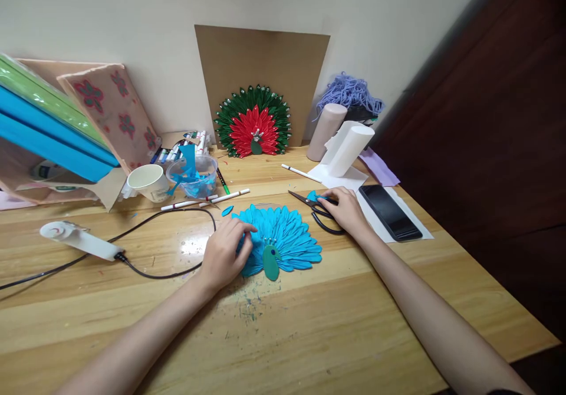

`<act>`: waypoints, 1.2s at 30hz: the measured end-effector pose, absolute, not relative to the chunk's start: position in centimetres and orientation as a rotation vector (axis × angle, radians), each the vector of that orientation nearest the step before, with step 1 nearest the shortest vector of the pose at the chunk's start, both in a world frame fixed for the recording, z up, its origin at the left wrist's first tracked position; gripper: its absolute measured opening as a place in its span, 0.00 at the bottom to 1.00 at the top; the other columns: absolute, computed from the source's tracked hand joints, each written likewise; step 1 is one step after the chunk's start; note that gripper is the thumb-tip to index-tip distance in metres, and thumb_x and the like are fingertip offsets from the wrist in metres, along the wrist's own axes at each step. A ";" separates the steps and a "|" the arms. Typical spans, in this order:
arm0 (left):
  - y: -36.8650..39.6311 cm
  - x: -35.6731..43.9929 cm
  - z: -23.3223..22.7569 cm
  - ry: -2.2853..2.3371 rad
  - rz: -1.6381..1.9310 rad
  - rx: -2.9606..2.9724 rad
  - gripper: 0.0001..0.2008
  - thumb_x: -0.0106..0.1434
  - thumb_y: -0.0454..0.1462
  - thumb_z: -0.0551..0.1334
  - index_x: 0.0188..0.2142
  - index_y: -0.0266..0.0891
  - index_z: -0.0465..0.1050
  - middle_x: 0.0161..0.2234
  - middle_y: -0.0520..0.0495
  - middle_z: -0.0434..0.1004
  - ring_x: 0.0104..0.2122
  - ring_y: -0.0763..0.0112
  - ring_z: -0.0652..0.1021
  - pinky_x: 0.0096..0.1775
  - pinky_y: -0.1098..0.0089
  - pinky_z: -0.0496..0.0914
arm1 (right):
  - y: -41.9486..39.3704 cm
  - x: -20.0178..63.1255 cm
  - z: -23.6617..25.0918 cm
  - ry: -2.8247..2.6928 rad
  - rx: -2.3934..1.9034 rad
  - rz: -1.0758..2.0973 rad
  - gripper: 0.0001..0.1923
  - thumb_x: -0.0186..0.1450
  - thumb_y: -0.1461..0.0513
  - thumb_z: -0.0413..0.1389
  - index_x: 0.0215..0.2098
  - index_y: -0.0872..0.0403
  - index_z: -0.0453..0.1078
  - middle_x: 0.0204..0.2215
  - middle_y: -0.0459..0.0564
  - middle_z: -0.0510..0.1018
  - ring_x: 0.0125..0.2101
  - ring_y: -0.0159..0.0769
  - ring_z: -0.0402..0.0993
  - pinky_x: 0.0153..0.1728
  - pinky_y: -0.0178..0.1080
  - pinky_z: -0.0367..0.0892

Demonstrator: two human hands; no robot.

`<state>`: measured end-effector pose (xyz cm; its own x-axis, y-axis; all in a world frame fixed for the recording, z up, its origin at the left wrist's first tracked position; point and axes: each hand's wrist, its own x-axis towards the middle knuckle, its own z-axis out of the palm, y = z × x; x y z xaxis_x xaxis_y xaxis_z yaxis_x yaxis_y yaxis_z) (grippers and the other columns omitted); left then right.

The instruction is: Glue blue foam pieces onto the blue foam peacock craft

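Note:
A blue paper peacock (294, 239) with a green body lies flat on the table. My left hand (225, 252) rests on its left edge, fingers loosely bent and thumb apart from the index finger. To the right, my right hand (347, 207) reaches over a pair of black-handled scissors (326, 221) lying on the table. A small blue paper piece (313, 196) is at its fingertips, which look closed on it; part of the scissors is hidden under the hand. A single blue petal (227, 211) lies just beyond my left hand.
Behind stand a cardboard sheet with a red and green peacock (254, 127), a tub of blue scraps (194, 180), a paper cup (148, 181) and markers (225, 198). A corded glue gun (82, 240) lies left; a phone (390, 212) and white roll (351, 150) are right.

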<state>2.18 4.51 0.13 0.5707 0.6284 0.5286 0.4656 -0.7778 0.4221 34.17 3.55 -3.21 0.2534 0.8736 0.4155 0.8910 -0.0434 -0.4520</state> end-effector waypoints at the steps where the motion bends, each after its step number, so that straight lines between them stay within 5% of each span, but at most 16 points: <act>1: 4.5 2.2 0.1 0.905 0.993 2.572 0.06 0.62 0.30 0.53 0.36 0.38 0.67 0.31 0.47 0.71 0.34 0.67 0.70 0.37 0.67 0.65 | 3.6 34.1 -3.1 -1.601 -1.885 -0.035 0.11 0.60 0.55 0.56 0.30 0.55 0.73 0.31 0.53 0.75 0.36 0.43 0.68 0.39 0.45 0.62; 14: 1.9 4.0 1.2 0.829 0.678 2.018 0.14 0.67 0.40 0.49 0.36 0.40 0.71 0.34 0.47 0.75 0.38 0.67 0.73 0.42 0.67 0.66 | -0.4 25.3 0.9 -1.957 -1.243 -0.097 0.11 0.63 0.65 0.54 0.41 0.46 0.73 0.34 0.49 0.77 0.37 0.40 0.70 0.40 0.45 0.67; 21: 1.4 4.2 0.7 0.901 0.687 1.837 0.16 0.66 0.45 0.51 0.31 0.38 0.70 0.29 0.50 0.74 0.31 0.71 0.72 0.35 0.71 0.66 | -1.9 23.1 0.6 -2.188 -0.946 -0.280 0.11 0.61 0.66 0.56 0.41 0.47 0.73 0.32 0.48 0.80 0.35 0.37 0.72 0.35 0.39 0.69; 31: 1.3 4.3 0.5 0.869 0.697 1.893 0.15 0.66 0.41 0.51 0.29 0.39 0.72 0.30 0.48 0.76 0.32 0.70 0.74 0.37 0.69 0.67 | -1.7 22.5 1.0 -1.926 -1.141 0.481 0.09 0.63 0.62 0.55 0.42 0.50 0.72 0.35 0.49 0.77 0.37 0.36 0.73 0.40 0.39 0.70; 36: 1.4 4.2 0.4 0.879 0.683 1.968 0.12 0.65 0.41 0.53 0.34 0.39 0.72 0.30 0.49 0.75 0.31 0.70 0.73 0.35 0.70 0.66 | -1.6 22.5 0.8 -1.876 -1.171 0.524 0.05 0.63 0.63 0.55 0.36 0.52 0.72 0.30 0.49 0.76 0.33 0.34 0.72 0.36 0.38 0.69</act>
